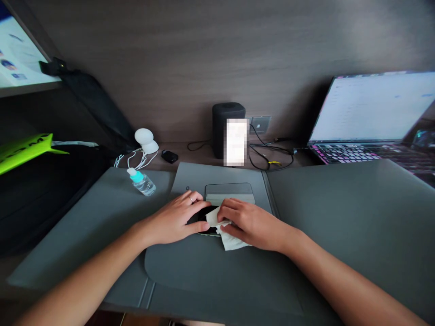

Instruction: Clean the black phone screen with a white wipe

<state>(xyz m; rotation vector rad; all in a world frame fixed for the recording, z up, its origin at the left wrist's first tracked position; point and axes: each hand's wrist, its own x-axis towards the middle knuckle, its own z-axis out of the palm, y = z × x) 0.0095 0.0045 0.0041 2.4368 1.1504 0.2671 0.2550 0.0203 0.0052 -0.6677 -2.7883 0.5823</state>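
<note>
- Phone: screen dark, lying on the gray mat, mid-mat, partly covered by both hands.
- Left hand: fingers pinching phone's left end, thumb at near edge, index at far edge.
- Right hand: curled fingers pinching white tissue against phone; tissue overhangs near edge.
- Clear rectangular film just beyond phone; tight on that side.
- Spray bottle tilted/lying, left, near mat's far edge.
- Past that edge, on the surface: white device, small black case, black speaker, cables.
- Laptop far right, beyond mat.
- Most room: mat right of right hand.
</note>
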